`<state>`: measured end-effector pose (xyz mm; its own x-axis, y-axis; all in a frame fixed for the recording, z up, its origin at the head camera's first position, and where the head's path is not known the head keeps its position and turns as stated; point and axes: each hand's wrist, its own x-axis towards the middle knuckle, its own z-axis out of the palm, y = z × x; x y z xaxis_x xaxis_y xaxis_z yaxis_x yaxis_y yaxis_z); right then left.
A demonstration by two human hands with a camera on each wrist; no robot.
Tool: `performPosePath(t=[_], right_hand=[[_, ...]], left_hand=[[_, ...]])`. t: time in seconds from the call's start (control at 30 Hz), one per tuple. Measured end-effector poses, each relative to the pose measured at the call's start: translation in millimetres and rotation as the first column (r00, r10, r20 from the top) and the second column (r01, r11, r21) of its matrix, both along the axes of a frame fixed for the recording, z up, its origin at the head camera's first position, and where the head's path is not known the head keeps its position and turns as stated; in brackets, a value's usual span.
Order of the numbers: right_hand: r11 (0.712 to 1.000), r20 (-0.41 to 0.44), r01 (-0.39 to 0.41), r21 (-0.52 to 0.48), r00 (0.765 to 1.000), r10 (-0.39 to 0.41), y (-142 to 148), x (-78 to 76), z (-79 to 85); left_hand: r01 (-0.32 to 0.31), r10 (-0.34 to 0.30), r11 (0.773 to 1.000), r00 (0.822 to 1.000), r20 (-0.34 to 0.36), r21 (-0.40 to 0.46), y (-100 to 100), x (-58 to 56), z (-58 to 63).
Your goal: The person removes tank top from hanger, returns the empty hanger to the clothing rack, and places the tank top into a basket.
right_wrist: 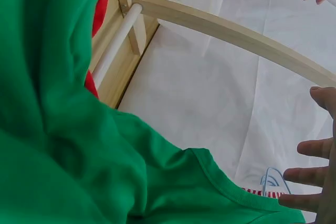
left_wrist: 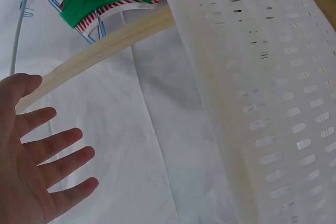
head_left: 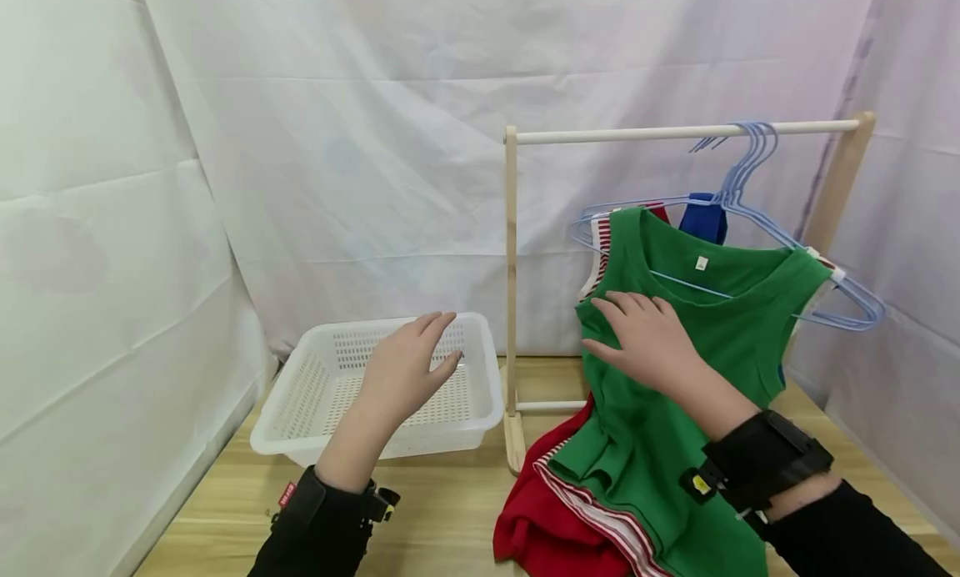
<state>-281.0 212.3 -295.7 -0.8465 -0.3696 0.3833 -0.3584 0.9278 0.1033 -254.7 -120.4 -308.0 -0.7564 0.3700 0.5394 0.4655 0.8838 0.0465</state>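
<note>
A green sleeveless top (head_left: 675, 444) hangs on a light blue wire hanger (head_left: 757, 214) at the front of the rack. My right hand (head_left: 641, 339), fingers spread and holding nothing, is in front of the top's chest; the right wrist view has its fingertips beside the green cloth. Over the white perforated basket (head_left: 491, 393) hovers my left hand (head_left: 408, 364), with nothing in its grasp. In the left wrist view its fingers (left_wrist: 60, 161) are spread apart. Behind the green top, a red garment with striped trim (head_left: 547, 510) trails onto the table.
The wooden rack's left post (head_left: 512, 268) stands between basket and clothes, under a white top rail (head_left: 622, 135). A blue garment (head_left: 703, 218) shows behind the green one. White curtain (head_left: 337, 143) surrounds the wooden table (head_left: 442, 510). A small red tag (head_left: 287, 494) is near the left sleeve.
</note>
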Motion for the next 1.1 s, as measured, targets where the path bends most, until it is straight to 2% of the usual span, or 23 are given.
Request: performPosePath(t=[0.23,0.5,0.67,0.93,1.1], right_hand=[[1.0,-0.092,-0.026,0.011,0.995,0.027,17.6,10.2,-5.4],[0.996,-0.17,-0.061,0.062,0.983,0.071,40.4,14.7,-12.9],[0.994,-0.223,-0.065,0.093,0.971,0.084,57.7,17.4,-11.8],[0.987,-0.365,-0.083,0.137,0.922,0.129,89.9,20.2,-4.9],[0.978,-0.465,-0.126,0.164,0.865,0.19,109.2,18.3,-2.7]], left_hand=[[0.027,-0.026,1.0,0.998,-0.064,0.006,-3.0,9.7,-4.7],[0.085,-0.082,0.995,0.995,-0.062,0.05,-9.6,20.4,-11.8],[0.094,-0.09,0.994,0.993,-0.071,0.051,-15.9,20.6,-14.7],[0.077,-0.073,0.996,0.994,-0.078,0.053,-26.2,14.3,-20.1],[0.12,-0.11,0.991,0.982,-0.156,0.055,-26.9,10.7,-22.3]])
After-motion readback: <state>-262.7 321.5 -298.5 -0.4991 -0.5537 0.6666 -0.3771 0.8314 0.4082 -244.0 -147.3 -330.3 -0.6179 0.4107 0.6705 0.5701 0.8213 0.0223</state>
